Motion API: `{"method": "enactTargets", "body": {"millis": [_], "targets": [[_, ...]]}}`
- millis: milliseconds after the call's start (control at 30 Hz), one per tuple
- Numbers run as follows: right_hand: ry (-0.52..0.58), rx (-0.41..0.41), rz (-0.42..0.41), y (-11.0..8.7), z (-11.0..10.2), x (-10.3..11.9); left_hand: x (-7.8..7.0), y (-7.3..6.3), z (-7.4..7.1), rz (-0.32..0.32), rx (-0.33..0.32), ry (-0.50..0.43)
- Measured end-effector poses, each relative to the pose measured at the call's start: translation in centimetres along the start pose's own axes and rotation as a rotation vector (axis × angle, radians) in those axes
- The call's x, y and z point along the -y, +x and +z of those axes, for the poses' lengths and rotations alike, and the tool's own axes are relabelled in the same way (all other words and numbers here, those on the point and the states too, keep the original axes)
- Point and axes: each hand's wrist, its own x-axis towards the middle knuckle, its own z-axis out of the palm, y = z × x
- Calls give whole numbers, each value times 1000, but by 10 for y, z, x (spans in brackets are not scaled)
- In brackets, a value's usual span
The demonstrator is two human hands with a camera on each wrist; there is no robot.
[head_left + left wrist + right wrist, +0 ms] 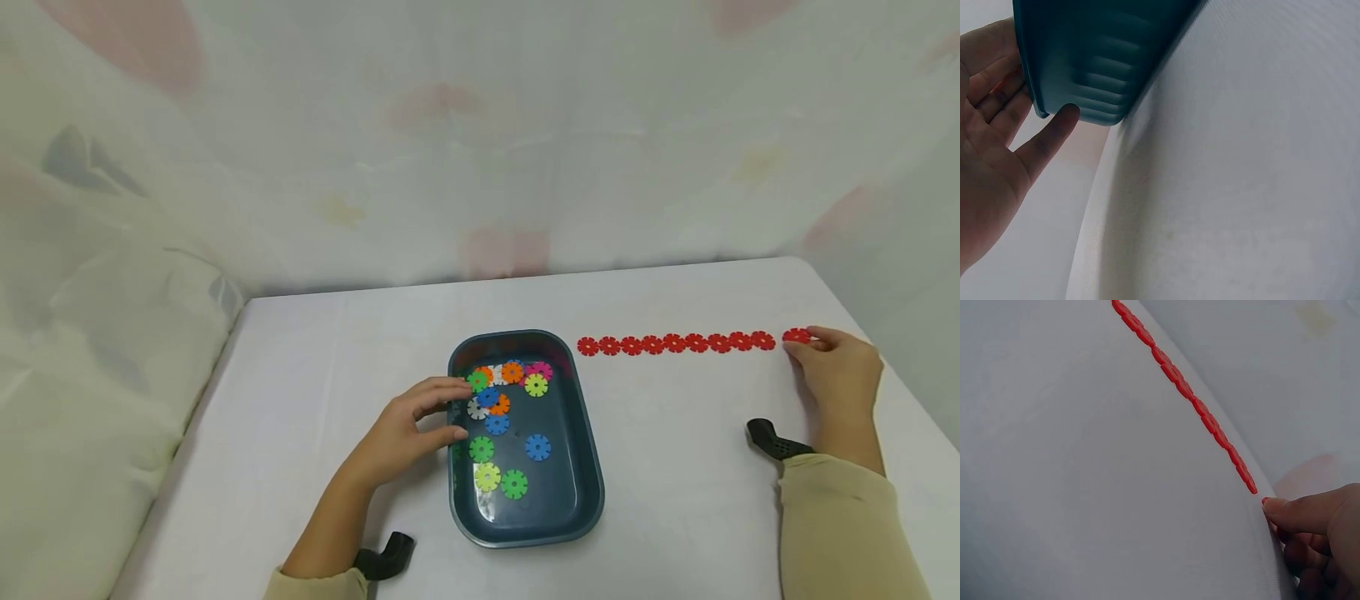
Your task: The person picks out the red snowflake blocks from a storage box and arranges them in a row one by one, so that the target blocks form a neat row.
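My right hand point(840, 367) pinches a red notched plastic disc point(796, 335) between thumb and fingers, low over the table. A small gap separates that disc from the right end of a row of several red discs point(674, 342), laid edge to edge on the table; the right wrist view shows this row point(1197, 406) slanting toward my fingertips. My left hand point(408, 429) is at the left rim of a dark teal tray point(588, 433), its fingers loosely spread over the edge. In the left wrist view the thumb point(1054, 134) lies in front of the tray's outer wall point(1085, 69).
Inside the tray lie loose notched discs, among them a blue disc point(537, 447), a green disc point(514, 484) and an orange disc point(512, 372). A white cloth covers the table point(675, 467). Patterned fabric point(570, 167) hangs behind it, and a fabric-covered bulk point(97, 375) borders the left.
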Motion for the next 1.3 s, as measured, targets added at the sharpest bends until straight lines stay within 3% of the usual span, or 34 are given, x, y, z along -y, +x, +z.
{"method": "enactTargets", "body": {"millis": [533,1300], "targets": [[-108,165,-65,-3,-2,6,-4,0,-2,10,4,-1],[-112,152,-62,-5,1,8,-2,-1,-1,7,8,-17]]}}
